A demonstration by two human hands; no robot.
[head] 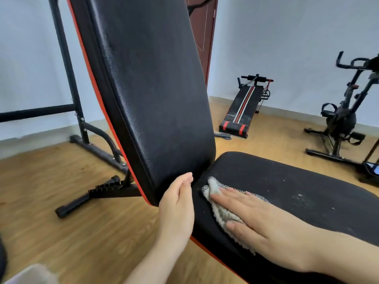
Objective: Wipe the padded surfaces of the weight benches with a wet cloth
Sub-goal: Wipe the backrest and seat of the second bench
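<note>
The black inclined back pad [155, 89] at upper centre is covered in grained leatherette with a faint sheen, and a smooth red strip trims its left edge. The black seat pad [287, 181] at lower right has a matt, finer-textured cover flecked with pale specks. The grey-white cloth [214, 188] on it is a nubby looped textile with a checked mesh border. The black tubular frame [65, 58] at upper left is semi-matt painted metal. The brown floor [61, 232] is lightly glossy wood-grain plank.

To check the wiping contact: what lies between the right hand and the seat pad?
In the head view, a whitish cloth lies under the right hand, on the seat pad.
</note>
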